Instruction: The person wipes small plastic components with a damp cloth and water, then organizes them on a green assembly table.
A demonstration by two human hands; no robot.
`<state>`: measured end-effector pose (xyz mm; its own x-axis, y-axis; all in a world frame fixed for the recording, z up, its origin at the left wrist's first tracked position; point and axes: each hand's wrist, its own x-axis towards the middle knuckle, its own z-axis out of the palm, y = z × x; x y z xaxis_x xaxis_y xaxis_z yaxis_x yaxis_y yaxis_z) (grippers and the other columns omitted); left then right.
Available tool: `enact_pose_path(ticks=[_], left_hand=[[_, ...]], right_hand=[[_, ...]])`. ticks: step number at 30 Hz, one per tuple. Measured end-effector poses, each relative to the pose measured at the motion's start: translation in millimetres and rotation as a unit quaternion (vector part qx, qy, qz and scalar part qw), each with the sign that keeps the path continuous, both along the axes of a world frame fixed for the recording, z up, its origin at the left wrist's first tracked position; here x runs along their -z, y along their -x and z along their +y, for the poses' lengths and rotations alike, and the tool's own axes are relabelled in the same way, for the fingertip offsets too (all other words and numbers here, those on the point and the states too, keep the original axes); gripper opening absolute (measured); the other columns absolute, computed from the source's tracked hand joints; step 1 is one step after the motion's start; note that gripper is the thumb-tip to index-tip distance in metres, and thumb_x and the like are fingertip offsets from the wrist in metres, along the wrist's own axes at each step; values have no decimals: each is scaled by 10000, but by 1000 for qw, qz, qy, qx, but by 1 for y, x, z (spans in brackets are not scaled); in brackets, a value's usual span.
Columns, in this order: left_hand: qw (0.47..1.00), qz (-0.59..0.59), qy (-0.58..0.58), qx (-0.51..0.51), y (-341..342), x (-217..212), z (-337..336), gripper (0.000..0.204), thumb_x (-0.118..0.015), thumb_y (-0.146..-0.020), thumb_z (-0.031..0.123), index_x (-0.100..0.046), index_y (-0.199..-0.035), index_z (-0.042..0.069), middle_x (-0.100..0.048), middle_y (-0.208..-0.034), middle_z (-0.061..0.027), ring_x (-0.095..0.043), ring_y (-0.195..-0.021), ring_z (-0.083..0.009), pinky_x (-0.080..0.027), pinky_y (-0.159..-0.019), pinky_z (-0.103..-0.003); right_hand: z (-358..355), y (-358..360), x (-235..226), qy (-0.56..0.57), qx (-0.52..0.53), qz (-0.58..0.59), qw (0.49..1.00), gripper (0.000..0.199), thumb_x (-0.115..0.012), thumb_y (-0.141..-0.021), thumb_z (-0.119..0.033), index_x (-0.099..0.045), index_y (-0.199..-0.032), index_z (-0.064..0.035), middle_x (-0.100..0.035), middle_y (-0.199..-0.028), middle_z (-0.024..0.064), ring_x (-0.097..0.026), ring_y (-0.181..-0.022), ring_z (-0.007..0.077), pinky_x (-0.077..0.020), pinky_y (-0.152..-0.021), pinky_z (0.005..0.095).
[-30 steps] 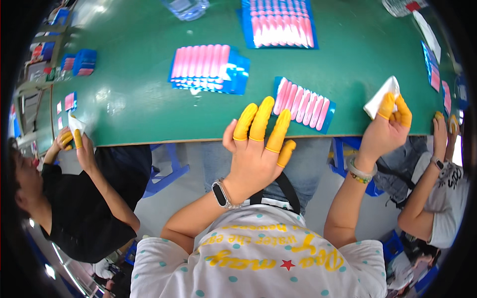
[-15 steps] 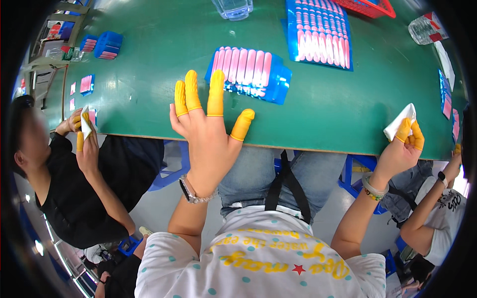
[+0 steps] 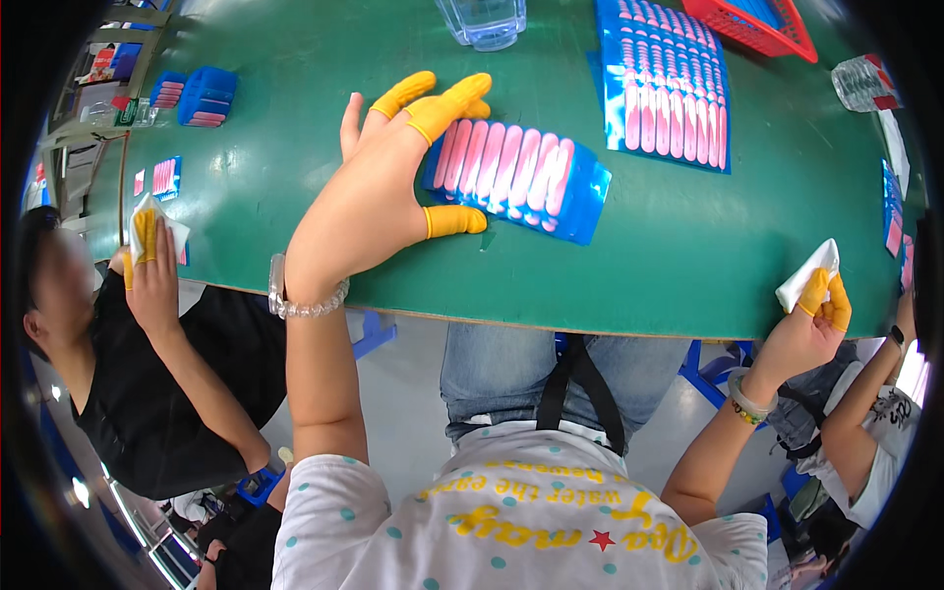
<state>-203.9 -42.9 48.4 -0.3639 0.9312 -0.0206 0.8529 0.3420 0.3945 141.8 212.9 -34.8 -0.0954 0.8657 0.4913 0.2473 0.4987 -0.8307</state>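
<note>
A small blue sheet with a row of pink rounded strips (image 3: 503,167) lies on the green table in front of me. My left hand (image 3: 379,192), with yellow finger cots on the thumb and several fingers, spreads around the sheet's left end. Its fingertips are by the far edge and the thumb by the near edge; whether they touch it is unclear. My right hand (image 3: 811,324), also in yellow finger cots, pinches a folded white cloth (image 3: 811,272) close to the table's front edge on the right.
A larger blue sheet of pink strips (image 3: 674,108) lies farther back. Behind are a clear plastic container (image 3: 484,22), a red basket (image 3: 762,29) and a plastic bottle (image 3: 865,84). A co-worker (image 3: 187,393) sits left, holding a white cloth; another person (image 3: 855,433) sits right.
My left hand has turned and moved leftward and forward, with the fingers now bent around the sheet's left end. My right hand still holds the cloth. The whole view has shifted slightly.
</note>
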Motion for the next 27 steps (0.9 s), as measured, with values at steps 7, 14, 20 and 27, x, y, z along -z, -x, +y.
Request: enact_pose_path(ticks=[7, 14, 20, 27], left_hand=[[1000, -12, -29, -1, -2, 7, -3, 882, -877, -627, 363, -532, -1411, 150, -654, -1298, -18, -390, -1422, -305, -98, -1206, -558], [999, -36, -39, 2, 3, 14, -4, 884, -877, -617, 425, -550, -1386, 139, -648, -1310, -15, -388, -1423, -311, -89, -1209, -552], [998, -44, -53, -1, 3, 15, -6, 868, -886, -607, 414, -569, -1363, 129, -633, -1319, -20, -387, -1425, -304, -85, -1211, -544], [998, -40, -49, 1, 5, 16, -6, 867, -888, -606, 403, -568, -1363, 126, -624, -1333, -23, -387, -1426, -300, -85, -1212, -541]], right_hand=[[-2, 2, -7, -3, 3, -16, 1000, 200, -677, -948, -53, -636, -1106, 62, -700, -992, 128, -651, -811, 115, -552, -715, 238], [-1, 0, -7, -8, 7, -17, 1000, 210, -680, -949, -66, -634, -1105, 66, -699, -998, 125, -653, -822, 118, -557, -722, 237], [-4, 3, -9, -11, 29, -40, 999, 226, -688, -946, -76, -634, -1113, 65, -696, -1005, 121, -652, -837, 116, -557, -729, 231], [-2, 0, -7, -12, 16, -30, 999, 217, -683, -945, -61, -630, -1117, 62, -699, -1012, 126, -661, -840, 117, -565, -734, 234]])
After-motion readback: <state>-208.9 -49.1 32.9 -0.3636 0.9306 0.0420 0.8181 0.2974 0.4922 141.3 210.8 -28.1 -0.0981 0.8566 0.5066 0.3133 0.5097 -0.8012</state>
